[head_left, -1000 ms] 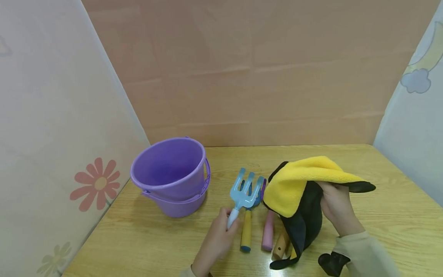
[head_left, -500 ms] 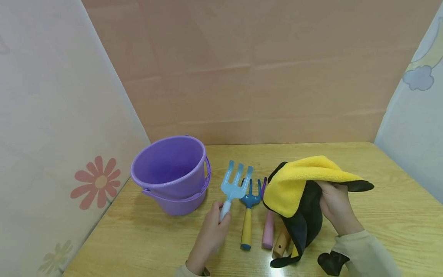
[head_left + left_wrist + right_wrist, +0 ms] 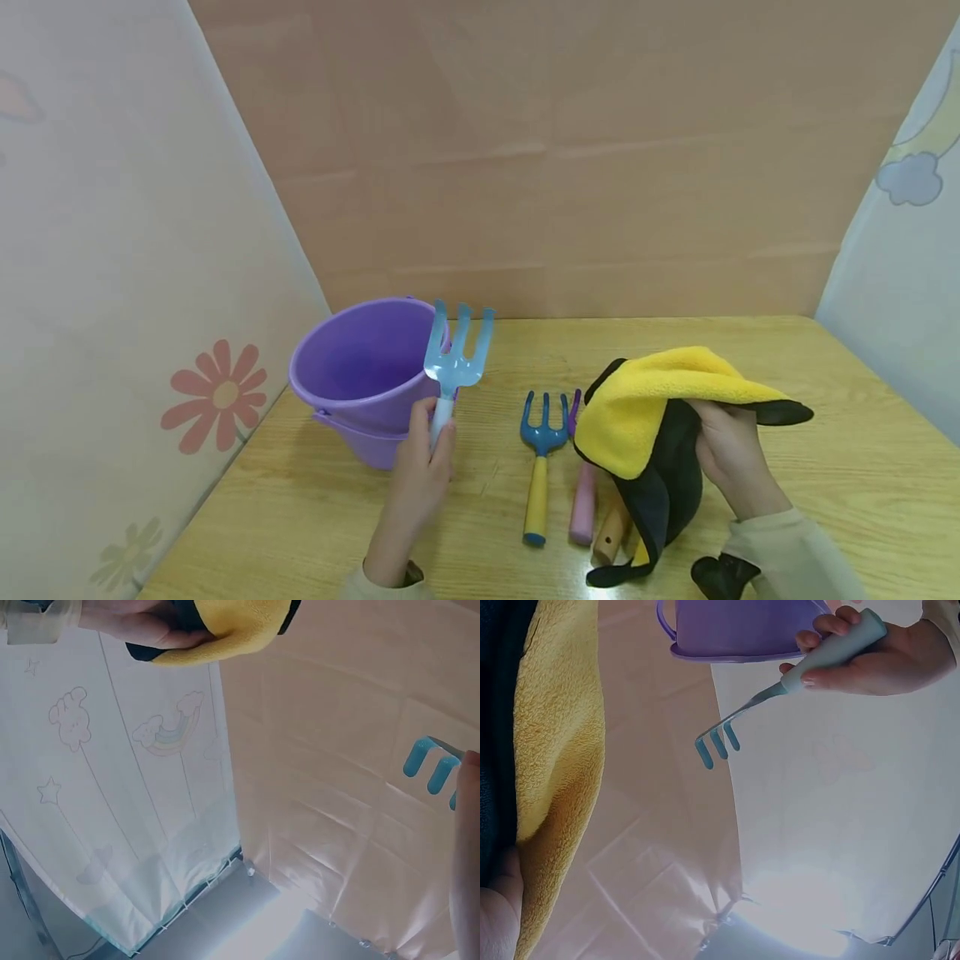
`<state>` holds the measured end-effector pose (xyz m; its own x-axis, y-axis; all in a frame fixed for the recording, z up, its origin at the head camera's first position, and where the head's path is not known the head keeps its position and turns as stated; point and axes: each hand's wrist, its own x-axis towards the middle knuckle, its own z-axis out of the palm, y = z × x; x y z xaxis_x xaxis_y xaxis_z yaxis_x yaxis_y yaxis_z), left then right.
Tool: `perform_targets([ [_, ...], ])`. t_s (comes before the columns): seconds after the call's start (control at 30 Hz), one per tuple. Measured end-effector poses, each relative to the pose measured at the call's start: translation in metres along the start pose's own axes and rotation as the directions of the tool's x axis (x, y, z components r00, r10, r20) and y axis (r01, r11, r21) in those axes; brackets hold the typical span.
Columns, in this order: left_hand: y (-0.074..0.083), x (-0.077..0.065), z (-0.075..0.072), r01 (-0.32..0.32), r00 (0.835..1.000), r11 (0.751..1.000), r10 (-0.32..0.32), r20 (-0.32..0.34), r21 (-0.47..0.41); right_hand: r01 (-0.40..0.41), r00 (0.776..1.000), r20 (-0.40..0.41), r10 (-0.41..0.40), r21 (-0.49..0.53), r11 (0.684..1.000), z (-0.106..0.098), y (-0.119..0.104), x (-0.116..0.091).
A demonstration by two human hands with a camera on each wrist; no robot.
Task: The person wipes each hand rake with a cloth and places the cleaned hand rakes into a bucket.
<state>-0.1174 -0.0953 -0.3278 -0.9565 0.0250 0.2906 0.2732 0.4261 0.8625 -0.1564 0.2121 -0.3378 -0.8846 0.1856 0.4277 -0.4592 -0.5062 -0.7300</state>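
My left hand (image 3: 422, 475) grips the pale handle of a light blue hand fork (image 3: 455, 358), its three prongs raised in front of the right rim of the purple bucket (image 3: 360, 404). In the right wrist view the fingers of the left hand (image 3: 885, 664) curl round that handle. On the right, my right hand (image 3: 735, 454) holds up a yellow and black cloth (image 3: 660, 408), which droops in folds. Under the cloth's left side lie a pink handle (image 3: 583, 504) and a wooden handle (image 3: 611, 533), partly covered. A blue fork with a yellow handle (image 3: 536, 500) lies beside them.
The purple bucket seems to be two stacked ones, at the left of the wooden table (image 3: 300, 517). A purple tool tip (image 3: 575, 412) shows by the cloth. Behind stands a brown backdrop (image 3: 540, 167); a white patterned panel (image 3: 112, 250) borders the left.
My left hand has carried the light blue fork left and up, from over the blue fork to the bucket's right rim. The right hand and cloth have stayed nearly still.
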Motion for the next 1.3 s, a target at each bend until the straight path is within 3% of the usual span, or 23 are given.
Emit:
perform_targets([
  [0.3, 0.011, 0.003, -0.025, 0.074, 0.995, 0.988, -0.083, -0.061, -0.134, 0.004, 1.000, -0.020, -0.004, 0.004, 1.000, -0.001, -0.001, 0.001],
  [0.53, 0.019, 0.007, -0.044, 0.055, 0.986, 0.993, -0.070, -0.149, -0.106, 0.019, 1.000, -0.003, -0.019, -0.029, 0.999, -0.001, -0.002, 0.002],
  [0.6, 0.021, 0.007, -0.051, 0.066, 0.983, 0.995, -0.077, -0.166, -0.069, 0.022, 1.000, 0.000, -0.022, -0.022, 1.000, -0.002, -0.002, 0.002],
  [0.7, 0.022, 0.008, -0.061, 0.070, 0.974, 0.994, -0.051, -0.220, 0.082, 0.013, 1.000, -0.011, -0.013, -0.012, 1.000, -0.002, -0.002, 0.001],
  [0.83, 0.021, 0.006, -0.074, 0.111, 0.961, 0.958, -0.036, -0.273, 0.264, -0.008, 1.000, -0.015, 0.008, -0.003, 1.000, -0.002, -0.001, 0.001],
  [1.0, 0.019, 0.004, -0.084, 0.183, 0.947, 0.933, -0.084, -0.309, 0.308, -0.002, 1.000, -0.012, 0.002, -0.014, 1.000, -0.003, 0.000, 0.000],
  [1.17, 0.020, 0.005, -0.088, 0.181, 0.933, 0.920, -0.049, -0.357, 0.347, 0.014, 1.000, -0.018, -0.015, -0.052, 0.999, -0.003, 0.003, -0.002],
  [1.3, 0.024, 0.007, -0.092, 0.169, 0.934, 0.912, -0.027, -0.356, 0.374, -0.005, 1.000, -0.018, 0.004, -0.061, 0.998, -0.004, 0.004, -0.004],
])
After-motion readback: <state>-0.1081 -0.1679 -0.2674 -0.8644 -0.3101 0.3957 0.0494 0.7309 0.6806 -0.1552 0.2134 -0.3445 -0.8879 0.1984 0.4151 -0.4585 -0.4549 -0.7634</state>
